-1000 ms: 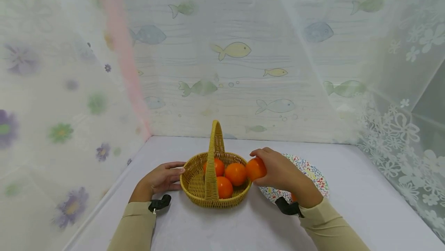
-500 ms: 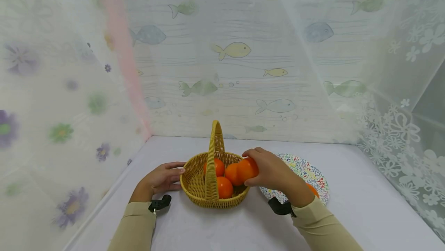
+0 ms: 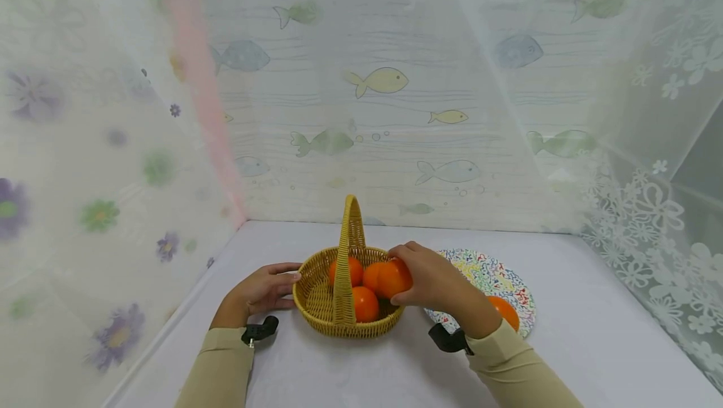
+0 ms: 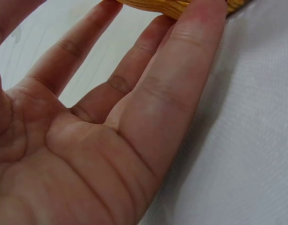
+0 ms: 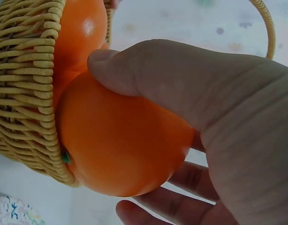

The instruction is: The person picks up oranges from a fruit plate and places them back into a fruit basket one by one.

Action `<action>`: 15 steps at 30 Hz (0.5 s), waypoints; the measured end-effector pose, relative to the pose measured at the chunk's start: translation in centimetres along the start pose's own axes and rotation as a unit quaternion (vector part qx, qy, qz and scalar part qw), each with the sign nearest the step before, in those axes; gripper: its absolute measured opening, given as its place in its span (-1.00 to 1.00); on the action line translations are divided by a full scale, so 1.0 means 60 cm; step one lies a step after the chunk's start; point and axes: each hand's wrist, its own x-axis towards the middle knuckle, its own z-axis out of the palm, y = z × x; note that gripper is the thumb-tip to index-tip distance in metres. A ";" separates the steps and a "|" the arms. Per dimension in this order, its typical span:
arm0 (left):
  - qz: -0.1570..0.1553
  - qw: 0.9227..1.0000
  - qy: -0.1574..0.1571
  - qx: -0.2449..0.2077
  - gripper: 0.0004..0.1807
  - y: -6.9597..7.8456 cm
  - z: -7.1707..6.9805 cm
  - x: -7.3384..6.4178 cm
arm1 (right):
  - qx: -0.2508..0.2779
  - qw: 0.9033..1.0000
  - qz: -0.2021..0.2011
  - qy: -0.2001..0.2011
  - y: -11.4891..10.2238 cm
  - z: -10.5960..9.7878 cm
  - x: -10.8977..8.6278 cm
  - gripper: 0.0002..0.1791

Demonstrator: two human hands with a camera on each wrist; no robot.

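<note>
A yellow wicker basket (image 3: 361,331) with a tall arched handle stands mid-table and holds several smooth oranges (image 3: 365,305). My right hand (image 3: 437,281) grips another orange (image 3: 395,279) at the basket's right rim. In the right wrist view, the thumb lies over the top of this orange (image 5: 123,140), with fingers beneath; its green stem end faces the woven wall (image 5: 22,79). My left hand (image 3: 264,292) touches the basket's left side with its fingertips. The left wrist view has those extended fingers (image 4: 170,89) meeting the wicker edge (image 4: 146,5), palm bare.
Right of the basket, a round plate (image 3: 480,268) with multicoloured speckles lies partly under my right forearm. One orange (image 3: 504,311) sits on it near the wrist. White cloth covers the table (image 3: 350,376); patterned curtains (image 3: 361,113) hang behind and at both sides.
My right hand has carried its orange leftward from beside the basket to over its right rim, against the oranges inside. The plate's orange shows more now. My left hand stays put.
</note>
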 end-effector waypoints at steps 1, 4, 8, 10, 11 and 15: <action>0.000 1.000 0.001 0.000 -0.27 0.000 0.000 0.000 | -0.002 1.000 -0.002 -0.001 0.000 0.001 0.001 -0.21; 0.002 1.000 0.002 0.002 -0.28 -0.001 0.000 0.000 | -0.003 1.000 -0.007 -0.004 -0.001 0.005 0.004 -0.22; 0.002 1.000 0.001 0.003 -0.29 0.000 0.001 -0.001 | -0.003 1.000 -0.012 -0.006 -0.002 0.008 0.007 -0.22; 0.001 1.000 -0.001 0.004 -0.29 0.001 0.001 -0.002 | -0.005 1.000 -0.014 -0.007 -0.002 0.011 0.009 -0.22; 0.001 1.000 -0.002 0.004 -0.29 0.001 0.001 -0.003 | -0.005 1.000 -0.015 -0.007 -0.002 0.012 0.010 -0.22; 0.002 1.000 -0.008 0.007 -0.30 0.002 -0.001 -0.003 | -0.004 1.000 -0.016 -0.008 -0.002 0.017 0.014 -0.21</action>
